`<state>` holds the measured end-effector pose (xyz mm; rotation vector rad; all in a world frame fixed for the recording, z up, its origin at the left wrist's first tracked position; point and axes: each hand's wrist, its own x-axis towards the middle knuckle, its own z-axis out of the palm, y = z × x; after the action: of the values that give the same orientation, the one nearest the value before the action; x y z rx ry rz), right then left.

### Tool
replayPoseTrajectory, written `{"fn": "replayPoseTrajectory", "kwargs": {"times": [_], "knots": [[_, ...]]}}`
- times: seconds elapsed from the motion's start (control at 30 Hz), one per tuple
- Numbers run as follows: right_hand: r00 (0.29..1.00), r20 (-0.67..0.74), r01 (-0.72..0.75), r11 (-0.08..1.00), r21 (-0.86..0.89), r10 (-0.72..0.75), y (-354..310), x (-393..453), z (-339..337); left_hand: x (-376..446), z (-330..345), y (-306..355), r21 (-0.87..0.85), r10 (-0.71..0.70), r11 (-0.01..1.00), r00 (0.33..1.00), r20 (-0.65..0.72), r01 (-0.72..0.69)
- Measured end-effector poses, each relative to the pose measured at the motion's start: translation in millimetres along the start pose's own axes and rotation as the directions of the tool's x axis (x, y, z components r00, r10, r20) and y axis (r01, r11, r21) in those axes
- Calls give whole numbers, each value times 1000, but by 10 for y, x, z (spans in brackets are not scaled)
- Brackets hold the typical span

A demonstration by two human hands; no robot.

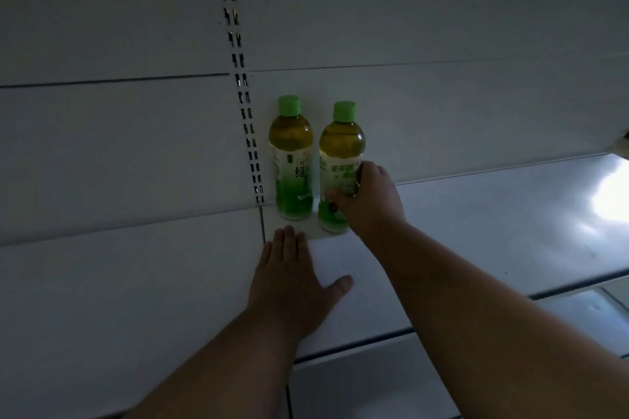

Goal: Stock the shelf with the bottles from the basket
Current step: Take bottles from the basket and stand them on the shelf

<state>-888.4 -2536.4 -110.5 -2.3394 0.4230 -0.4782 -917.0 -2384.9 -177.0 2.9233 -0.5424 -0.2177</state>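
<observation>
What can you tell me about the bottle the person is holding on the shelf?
The right-hand clear plastic bottle with a green screw cap stands upright on the white metal shelf, near the back panel. It holds yellow-green liquid and wears a white and green label with printed characters. The right hand grips its lower half, covering part of the label. It stands just right of a matching bottle, and whether the two touch is unclear.

You see two bottles [291, 160] with green caps, amber liquid and white-green labels on a white shelf [476, 231].
</observation>
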Motion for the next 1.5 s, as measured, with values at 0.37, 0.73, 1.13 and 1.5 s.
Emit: {"fn": "replayPoseTrajectory", "kwargs": {"times": [0.37,0.73,1.13,1.5], "knots": [[999,28,-33,999,-18,34,-44,332,156,13,34,1,-19,-2,1000,1000,-6,1],[992,126,28,920,-392,24,112,-1073,-877,-452,-352,124,-38,229,972,973,-34,-230],[901,-57,-354,655,-668,429,300,-3824,-2536,-2465,-323,1453,-15,770,638,637,11,-770],[620,-165,-742,504,-443,767,2098,-4905,-2413,-2841,1277,2486,-67,861,479,454,229,-875]]}}
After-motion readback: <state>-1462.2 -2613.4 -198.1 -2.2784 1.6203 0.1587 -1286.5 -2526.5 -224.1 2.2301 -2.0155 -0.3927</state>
